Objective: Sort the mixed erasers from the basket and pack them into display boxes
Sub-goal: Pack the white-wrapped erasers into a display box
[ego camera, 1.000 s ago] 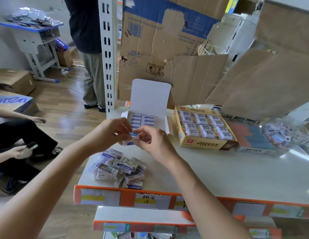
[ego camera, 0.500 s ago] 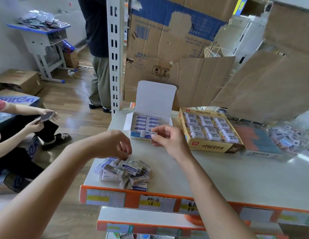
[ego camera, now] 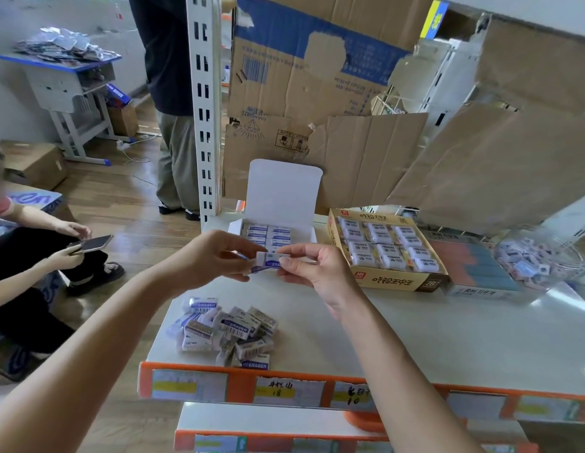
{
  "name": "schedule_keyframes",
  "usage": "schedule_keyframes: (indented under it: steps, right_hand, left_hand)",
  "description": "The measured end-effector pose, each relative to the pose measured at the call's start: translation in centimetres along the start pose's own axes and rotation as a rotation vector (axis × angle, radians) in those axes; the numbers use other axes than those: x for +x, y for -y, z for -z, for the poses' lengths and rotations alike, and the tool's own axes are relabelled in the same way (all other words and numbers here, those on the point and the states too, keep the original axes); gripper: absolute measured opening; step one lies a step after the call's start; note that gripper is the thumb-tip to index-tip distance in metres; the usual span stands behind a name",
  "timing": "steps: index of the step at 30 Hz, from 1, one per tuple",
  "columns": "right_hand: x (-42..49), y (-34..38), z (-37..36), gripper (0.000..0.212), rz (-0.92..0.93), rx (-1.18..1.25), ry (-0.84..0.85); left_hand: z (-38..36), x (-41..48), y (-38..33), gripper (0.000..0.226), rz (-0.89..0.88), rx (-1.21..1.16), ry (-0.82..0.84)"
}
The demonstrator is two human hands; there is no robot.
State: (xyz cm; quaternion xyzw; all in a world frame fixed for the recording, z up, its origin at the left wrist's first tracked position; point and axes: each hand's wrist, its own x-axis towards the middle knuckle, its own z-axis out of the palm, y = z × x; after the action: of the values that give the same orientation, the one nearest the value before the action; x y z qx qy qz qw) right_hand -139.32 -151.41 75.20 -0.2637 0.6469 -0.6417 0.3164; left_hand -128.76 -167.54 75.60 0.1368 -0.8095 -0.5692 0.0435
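Note:
My left hand (ego camera: 216,256) and my right hand (ego camera: 312,268) meet over the shelf, both pinching one white-and-blue eraser (ego camera: 269,260) between their fingertips. Just behind it stands a white display box (ego camera: 286,194) with its lid up, holding rows of the same erasers. A loose pile of white-and-blue erasers (ego camera: 225,328) lies near the shelf's front left edge. To the right sits a yellow display box (ego camera: 395,284) filled with wrapped white erasers.
A flat box of orange and teal erasers (ego camera: 477,273) lies right of the yellow box, beside a clear basket of mixed erasers (ego camera: 539,259). Cardboard sheets (ego camera: 366,158) lean behind. A white shelf post (ego camera: 204,109) rises at left. One person sits left, another stands behind.
My left hand rose from the loose pile with an eraser and came to my right hand, which drew back from the white box. Both now hold one eraser.

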Motion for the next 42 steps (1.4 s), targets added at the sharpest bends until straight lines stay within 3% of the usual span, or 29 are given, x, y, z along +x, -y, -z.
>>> schedule_keyframes:
  steps: [7,11,16,18,22,29,39,42]
  right_hand:
    - [0.3,0.7,0.5,0.017,-0.024,-0.074,0.073]
    - [0.7,0.9,1.0,0.014,-0.015,-0.132,0.060]
    - [2.3,0.0,2.1,0.010,0.023,-0.381,-0.148]
    - [2.9,-0.3,2.3,0.016,0.045,-0.505,-0.183]
    - [4.0,-0.3,2.1,0.012,0.019,-0.657,-0.176]
    - [5.6,0.9,1.3,0.002,-0.164,-0.821,-0.013]
    - [7.0,0.9,0.5,0.028,-0.230,-1.163,-0.001]
    - [6.7,0.8,0.4,0.020,-0.188,-1.148,-0.011]
  left_hand:
    - [0.1,0.6,0.1,0.038,-0.064,-0.119,0.094]
    - [-0.2,1.3,0.2,0.036,-0.071,-0.106,0.042]
    - [0.1,2.1,1.4,0.027,-0.232,0.524,-0.282]
    - [0.4,2.3,2.2,0.024,-0.199,0.593,-0.316]
    - [0.5,3.0,3.5,0.020,-0.178,0.603,-0.262]
    - [0.7,3.7,3.4,0.021,-0.163,0.644,-0.237]
    - [0.9,3.5,3.9,0.018,-0.180,0.577,-0.230]
    - [0.9,3.5,4.0,0.017,-0.187,0.571,-0.226]
